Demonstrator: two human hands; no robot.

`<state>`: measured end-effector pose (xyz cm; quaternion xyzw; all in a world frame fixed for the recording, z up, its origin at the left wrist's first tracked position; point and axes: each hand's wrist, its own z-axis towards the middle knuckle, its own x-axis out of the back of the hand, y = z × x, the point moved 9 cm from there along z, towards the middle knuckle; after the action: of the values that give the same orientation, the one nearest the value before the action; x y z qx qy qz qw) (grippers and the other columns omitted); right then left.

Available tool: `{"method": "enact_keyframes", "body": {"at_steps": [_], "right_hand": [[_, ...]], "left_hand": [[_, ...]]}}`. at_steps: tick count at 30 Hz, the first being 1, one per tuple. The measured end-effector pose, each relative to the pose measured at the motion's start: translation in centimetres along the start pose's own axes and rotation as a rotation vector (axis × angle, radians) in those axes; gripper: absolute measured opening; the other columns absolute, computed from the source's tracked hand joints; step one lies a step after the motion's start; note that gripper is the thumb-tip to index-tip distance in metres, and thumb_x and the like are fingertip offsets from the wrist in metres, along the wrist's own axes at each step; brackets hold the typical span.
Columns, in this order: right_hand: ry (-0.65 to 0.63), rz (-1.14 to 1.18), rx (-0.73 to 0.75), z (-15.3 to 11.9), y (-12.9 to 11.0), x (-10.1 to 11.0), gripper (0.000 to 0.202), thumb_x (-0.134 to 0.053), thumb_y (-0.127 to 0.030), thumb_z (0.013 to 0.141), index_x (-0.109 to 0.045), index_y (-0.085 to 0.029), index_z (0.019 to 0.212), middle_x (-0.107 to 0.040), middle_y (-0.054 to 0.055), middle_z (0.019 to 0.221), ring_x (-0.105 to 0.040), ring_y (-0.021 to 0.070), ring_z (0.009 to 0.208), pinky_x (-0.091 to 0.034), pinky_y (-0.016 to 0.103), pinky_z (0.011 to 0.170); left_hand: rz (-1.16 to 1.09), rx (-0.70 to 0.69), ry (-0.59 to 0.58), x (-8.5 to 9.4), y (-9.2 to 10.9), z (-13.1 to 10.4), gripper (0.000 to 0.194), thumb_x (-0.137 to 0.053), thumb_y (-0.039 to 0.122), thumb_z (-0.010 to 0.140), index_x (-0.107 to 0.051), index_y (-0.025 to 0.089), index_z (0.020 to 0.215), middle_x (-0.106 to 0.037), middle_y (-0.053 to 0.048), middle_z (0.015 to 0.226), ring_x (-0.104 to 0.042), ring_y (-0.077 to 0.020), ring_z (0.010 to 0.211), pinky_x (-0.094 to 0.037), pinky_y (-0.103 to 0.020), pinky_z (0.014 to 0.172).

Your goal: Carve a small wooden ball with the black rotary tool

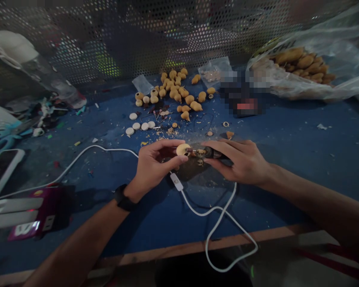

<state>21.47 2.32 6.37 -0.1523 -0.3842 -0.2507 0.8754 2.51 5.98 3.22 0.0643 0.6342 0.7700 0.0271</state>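
Over the near edge of the tabletop, white cord dangles | inward from that edge, left hand, grip pinching small gourd; right hand, grip curled round dark tool, bit at small gourd | toward far edge, loose gourds | far right corner, plastic bag of gourds

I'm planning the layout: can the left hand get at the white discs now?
Probably, but the left hand holds a gourd, which may need setting down first; the white discs lie just beyond, uncovered.

Blue tabletop, heaped tan gourds, white discs, scattered shavings, white cord, purple socket block
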Motion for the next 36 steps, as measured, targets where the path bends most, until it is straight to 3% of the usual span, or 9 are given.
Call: {"method": "enact_keyframes", "body": {"at_steps": [7, 17, 25, 36], "right_hand": [[-0.009, 0.017, -0.006, -0.13, 0.15, -0.16, 0.034, -0.067, -0.029, 0.102, -0.064, -0.017, 0.134, -0.083, 0.009, 0.105, -0.080, 0.0212, 0.084, -0.059, 0.028, 0.064], [0.005, -0.010, 0.012, 0.04, -0.17, 0.10, 0.028, -0.063, -0.029, 0.105, -0.063, -0.018, 0.130, -0.083, 0.009, 0.104, -0.080, 0.0208, 0.083, -0.060, 0.029, 0.064], [-0.004, -0.017, -0.011, 0.00, -0.08, 0.00, 0.027, -0.061, -0.032, 0.106, -0.063, -0.020, 0.131, -0.083, 0.008, 0.106, -0.079, 0.0198, 0.083, -0.058, 0.028, 0.064], [0.007, -0.022, -0.003, 0.08, -0.15, 0.12, 0.028, -0.064, -0.030, 0.105, -0.063, -0.015, 0.129, -0.083, 0.010, 0.104, -0.080, 0.0206, 0.085, -0.057, 0.027, 0.062]], "left_hand": [[0.034, 0.012, 0.005, 0.18, -0.36, -0.10, 0.037, -0.097, 0.037, 0.069, -0.082, 0.018, 0.098, -0.083, -0.006, 0.090, -0.078, -0.0184, 0.078, -0.070, -0.030, 0.072], [0.002, 0.036, 0.038, 0.32, -0.58, -0.03, 0.044, -0.099, 0.044, 0.065, -0.079, 0.018, 0.094, -0.083, -0.005, 0.085, -0.080, -0.0199, 0.074, -0.067, -0.029, 0.061], [0.003, 0.053, 0.032, 0.36, -0.90, -0.09, 0.046, -0.099, 0.043, 0.065, -0.076, 0.018, 0.096, -0.082, -0.004, 0.085, -0.080, -0.0217, 0.077, -0.068, -0.032, 0.065], [-0.064, 0.056, 0.040, 0.05, -0.26, 0.09, 0.043, -0.100, 0.036, 0.061, -0.072, 0.018, 0.088, -0.081, -0.002, 0.078, -0.079, -0.0180, 0.069, -0.065, -0.024, 0.056]]}}
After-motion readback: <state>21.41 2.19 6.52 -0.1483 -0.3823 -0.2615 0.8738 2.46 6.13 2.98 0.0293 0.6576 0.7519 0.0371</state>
